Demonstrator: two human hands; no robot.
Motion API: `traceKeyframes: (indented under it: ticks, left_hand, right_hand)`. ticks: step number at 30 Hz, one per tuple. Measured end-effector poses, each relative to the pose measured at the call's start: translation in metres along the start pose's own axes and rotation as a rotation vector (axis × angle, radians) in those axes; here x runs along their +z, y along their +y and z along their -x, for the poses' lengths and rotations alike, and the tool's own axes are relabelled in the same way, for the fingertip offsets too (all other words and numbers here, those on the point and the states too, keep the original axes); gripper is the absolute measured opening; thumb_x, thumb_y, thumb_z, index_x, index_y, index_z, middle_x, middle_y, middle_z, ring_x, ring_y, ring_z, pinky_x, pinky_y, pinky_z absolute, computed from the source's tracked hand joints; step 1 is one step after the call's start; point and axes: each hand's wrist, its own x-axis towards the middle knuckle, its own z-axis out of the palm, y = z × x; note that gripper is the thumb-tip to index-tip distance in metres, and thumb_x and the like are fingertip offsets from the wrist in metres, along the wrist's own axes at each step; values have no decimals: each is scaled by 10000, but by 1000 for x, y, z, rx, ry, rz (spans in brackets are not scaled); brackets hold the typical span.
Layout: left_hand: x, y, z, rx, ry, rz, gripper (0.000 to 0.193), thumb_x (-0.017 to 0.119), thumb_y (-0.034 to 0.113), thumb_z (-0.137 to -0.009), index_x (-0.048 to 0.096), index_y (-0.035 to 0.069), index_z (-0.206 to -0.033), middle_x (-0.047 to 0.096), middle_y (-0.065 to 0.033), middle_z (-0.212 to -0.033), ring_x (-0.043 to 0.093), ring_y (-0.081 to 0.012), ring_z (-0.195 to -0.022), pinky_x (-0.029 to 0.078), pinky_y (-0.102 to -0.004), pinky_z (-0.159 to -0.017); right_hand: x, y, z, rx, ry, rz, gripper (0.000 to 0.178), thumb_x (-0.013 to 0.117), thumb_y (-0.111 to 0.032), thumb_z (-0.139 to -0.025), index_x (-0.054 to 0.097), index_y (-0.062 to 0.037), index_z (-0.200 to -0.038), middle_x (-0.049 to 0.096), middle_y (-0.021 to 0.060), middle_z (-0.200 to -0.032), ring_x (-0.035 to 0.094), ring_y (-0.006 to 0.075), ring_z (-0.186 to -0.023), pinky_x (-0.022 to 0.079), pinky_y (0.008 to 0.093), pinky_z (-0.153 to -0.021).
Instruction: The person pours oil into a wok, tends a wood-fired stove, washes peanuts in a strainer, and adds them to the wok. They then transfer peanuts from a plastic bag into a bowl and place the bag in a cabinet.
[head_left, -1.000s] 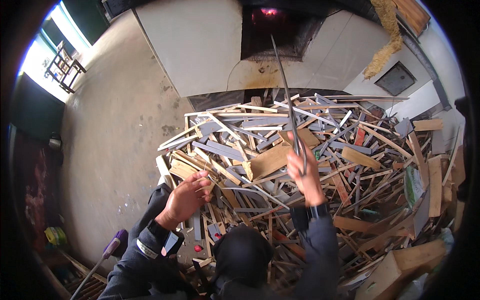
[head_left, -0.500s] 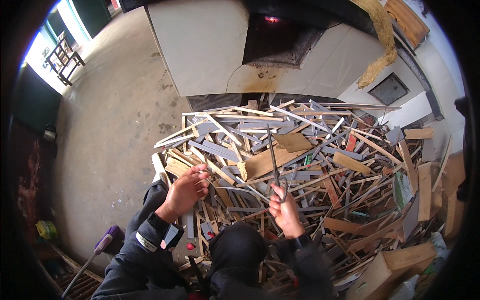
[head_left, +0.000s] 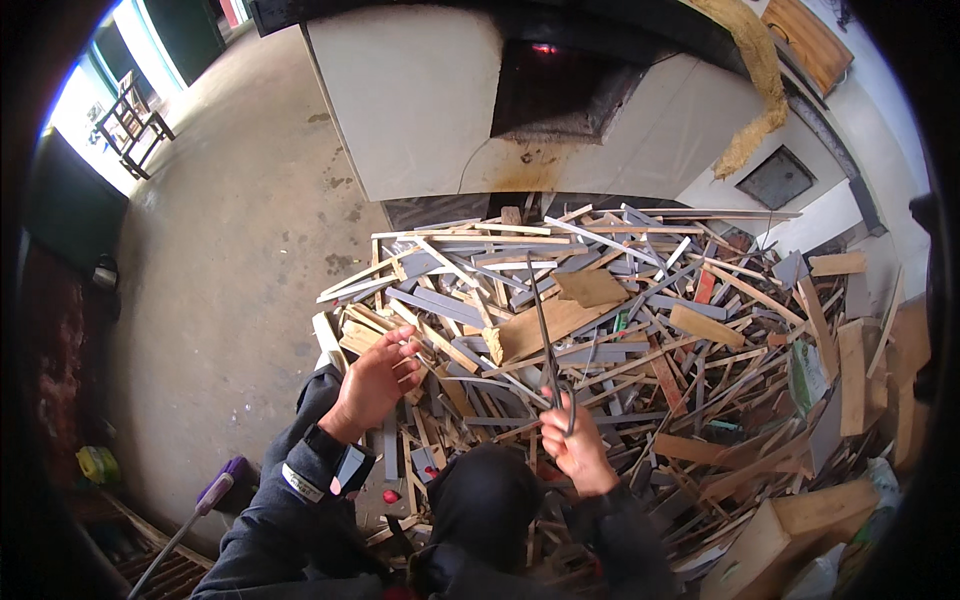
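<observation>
Here, wood scraps [head_left: 610, 350] litter the right of the floor [head_left: 240, 220], before the far stove [head_left: 410, 110]. The right hand [head_left: 578, 447] pinches tongs [head_left: 546, 340]; the left hand [head_left: 375, 388] is loosely spread.

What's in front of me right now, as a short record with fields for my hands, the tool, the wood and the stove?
Right hand: gripping a metal tool by its looped handle
Left hand: fingers loosely curled, nothing visibly held
Tool: long, dark, over the wood pile
Wood: jumbled sticks and boards
Stove opening: dark, small red glow inside
</observation>
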Motion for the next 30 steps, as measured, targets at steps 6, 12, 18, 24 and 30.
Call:
traceKeyframes:
  ticks: [6,12,18,24,30]
  left_hand:
    - [-4,-7,0,22,-52,-47,365,548,240,-947,505,142,-1297,593,18,-1069,571,-118,-939,466,-287,-843]
    - [-5,-9,-2,28,-16,-44,376,555,222,-935,509,143,-1300,597,13,-1073,573,-128,-938,465,-296,-851]
    - [-6,-12,-7,39,40,-17,359,536,232,-945,524,120,-1285,606,-6,-1071,578,-146,-879,484,-305,-804]
    - [-14,-5,-12,26,-11,18,401,547,207,-926,496,108,-1311,594,-16,-1093,558,-162,-937,462,-318,-849]
    - [-10,5,-15,58,50,-19,363,555,244,-930,519,122,-1270,573,4,-1011,573,-142,-870,473,-301,-790]
  right_hand:
    - [-1,-2,96,12,-39,102,554,560,19,-878,395,-94,-1395,391,-44,-666,315,28,-489,240,209,-433]
    - [15,-43,116,-186,11,663,650,587,16,-808,385,-67,-1420,404,-62,-707,374,24,-538,286,201,-467]
    - [44,-114,64,-360,12,961,571,566,-57,-772,462,-28,-1332,403,-70,-693,392,49,-539,307,218,-463]
    - [58,-178,26,-269,-79,739,602,622,-2,-780,450,-44,-1355,453,-52,-725,386,13,-467,288,163,-382]
    - [49,-220,14,-260,-164,451,529,595,24,-808,481,-49,-1320,465,-65,-754,308,-27,-469,210,153,-379]
